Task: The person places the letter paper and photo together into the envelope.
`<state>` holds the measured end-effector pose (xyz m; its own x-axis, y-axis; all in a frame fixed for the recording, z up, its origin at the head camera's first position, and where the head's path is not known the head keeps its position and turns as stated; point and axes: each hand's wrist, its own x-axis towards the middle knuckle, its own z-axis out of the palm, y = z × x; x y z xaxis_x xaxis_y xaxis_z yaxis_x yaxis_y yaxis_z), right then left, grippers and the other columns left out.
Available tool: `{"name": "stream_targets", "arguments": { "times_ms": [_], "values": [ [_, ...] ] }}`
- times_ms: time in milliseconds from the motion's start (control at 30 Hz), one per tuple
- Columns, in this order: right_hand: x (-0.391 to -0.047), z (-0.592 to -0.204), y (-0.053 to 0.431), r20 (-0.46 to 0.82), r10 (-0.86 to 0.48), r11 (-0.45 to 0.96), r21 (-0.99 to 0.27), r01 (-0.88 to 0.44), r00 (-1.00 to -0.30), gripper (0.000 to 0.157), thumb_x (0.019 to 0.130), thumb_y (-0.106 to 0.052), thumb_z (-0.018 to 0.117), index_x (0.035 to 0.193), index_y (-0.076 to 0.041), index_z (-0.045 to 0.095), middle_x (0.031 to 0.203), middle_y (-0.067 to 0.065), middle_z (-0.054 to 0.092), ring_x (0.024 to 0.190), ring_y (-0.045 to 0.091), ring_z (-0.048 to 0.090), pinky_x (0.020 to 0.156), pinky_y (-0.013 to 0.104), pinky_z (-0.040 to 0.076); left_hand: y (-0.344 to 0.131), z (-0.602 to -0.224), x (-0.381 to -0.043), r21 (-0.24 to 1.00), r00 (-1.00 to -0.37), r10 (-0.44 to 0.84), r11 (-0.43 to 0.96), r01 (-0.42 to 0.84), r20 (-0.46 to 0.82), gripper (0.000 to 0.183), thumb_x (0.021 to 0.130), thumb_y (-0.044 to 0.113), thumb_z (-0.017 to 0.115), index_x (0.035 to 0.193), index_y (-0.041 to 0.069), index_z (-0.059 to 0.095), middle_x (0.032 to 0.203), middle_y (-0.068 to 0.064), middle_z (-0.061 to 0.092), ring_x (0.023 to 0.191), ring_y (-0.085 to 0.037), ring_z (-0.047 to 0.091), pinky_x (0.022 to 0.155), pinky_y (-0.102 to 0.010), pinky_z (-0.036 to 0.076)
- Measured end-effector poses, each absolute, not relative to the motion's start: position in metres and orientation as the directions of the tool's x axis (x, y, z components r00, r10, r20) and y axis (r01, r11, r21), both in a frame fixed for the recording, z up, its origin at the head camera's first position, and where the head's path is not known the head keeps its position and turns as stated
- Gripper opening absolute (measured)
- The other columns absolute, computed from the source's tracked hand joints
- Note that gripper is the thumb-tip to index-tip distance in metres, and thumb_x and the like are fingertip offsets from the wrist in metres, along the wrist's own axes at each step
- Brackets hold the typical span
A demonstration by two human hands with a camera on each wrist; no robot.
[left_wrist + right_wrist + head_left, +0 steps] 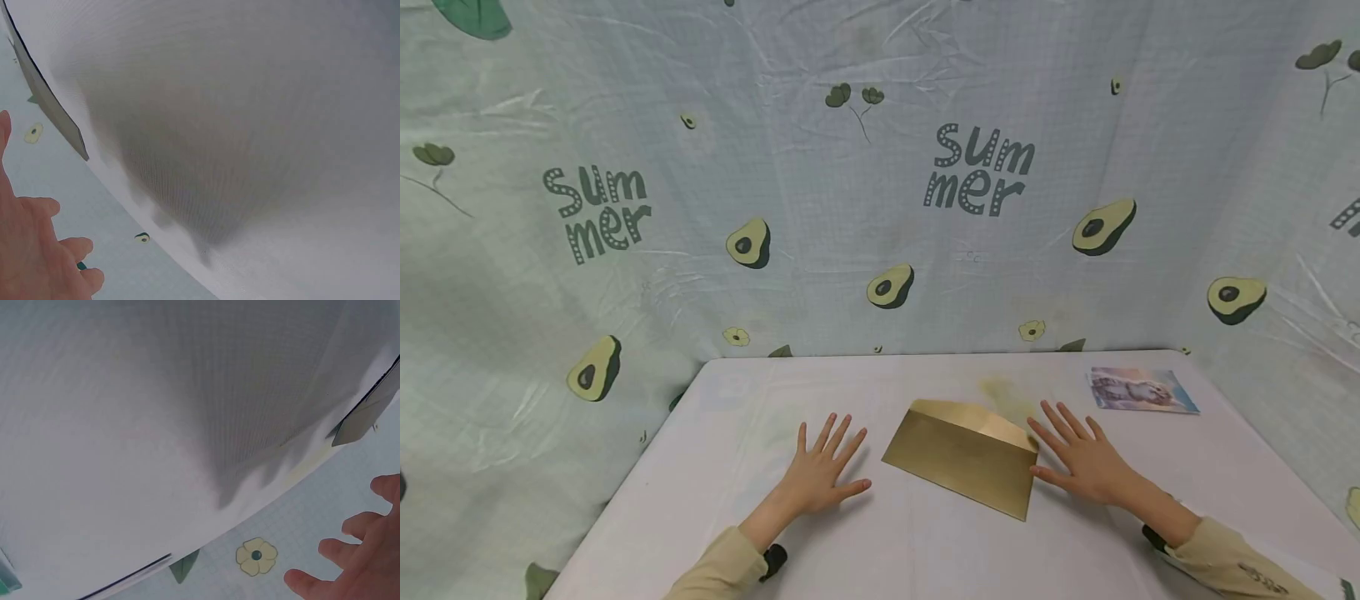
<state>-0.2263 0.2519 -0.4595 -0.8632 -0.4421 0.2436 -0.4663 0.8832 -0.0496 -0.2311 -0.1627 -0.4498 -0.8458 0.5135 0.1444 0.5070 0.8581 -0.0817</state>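
A gold envelope (962, 462) lies at a slant on the white table, its pointed flap unfolded toward the far side. To its left my left hand (820, 477) is held with fingers spread and holds nothing. My right hand (1090, 462), also spread and holding nothing, is at the envelope's right end; thumb and index tips overlap that edge in the head view. Both wrist views show the left hand (44, 256) and right hand (362, 550) raised off the table. The envelope shows edge-on as a thin strip (53, 112) in the left wrist view.
A glossy picture card (1142, 390) lies at the table's far right. A white item with a green strip (1347, 588) is partly in view by the right sleeve. Behind the white table (760, 392) hangs a pale curtain (820, 192) printed with avocados.
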Motion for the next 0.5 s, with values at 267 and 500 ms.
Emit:
{"name": "stream_targets", "arguments": {
  "times_ms": [267, 500],
  "values": [
    [-0.2262, -0.4609, 0.2483, 0.252, -0.477, 0.866, -0.031, -0.499, -0.842, 0.068, 0.084, -0.054, 0.049, 0.138, -0.016, 0.035, 0.15, 0.007, 0.013, 0.135, 0.008, -0.016, 0.099, 0.062, 0.019, -0.1623, -0.4471, -0.2295, -0.09, -0.826, 0.543, 0.84, 0.535, 0.15, 0.073, 0.082, 0.06, 0.045, 0.14, 0.02, 0.029, 0.147, -0.012, 0.025, 0.136, -0.034, 0.018, 0.098, -0.068, 0.015],
    [-0.2266, -0.4643, 0.2453, 0.257, -0.507, 0.85, -0.007, -0.526, -0.823, 0.068, 0.083, -0.055, 0.048, 0.138, -0.016, 0.035, 0.151, 0.006, 0.013, 0.136, 0.009, -0.016, 0.099, 0.062, 0.02, -0.1584, -0.4461, -0.2315, -0.097, -0.799, 0.58, 0.814, 0.572, 0.159, 0.074, 0.081, 0.062, 0.043, 0.141, 0.02, 0.028, 0.147, -0.01, 0.024, 0.136, -0.033, 0.017, 0.098, -0.067, 0.015]
  ]
}}
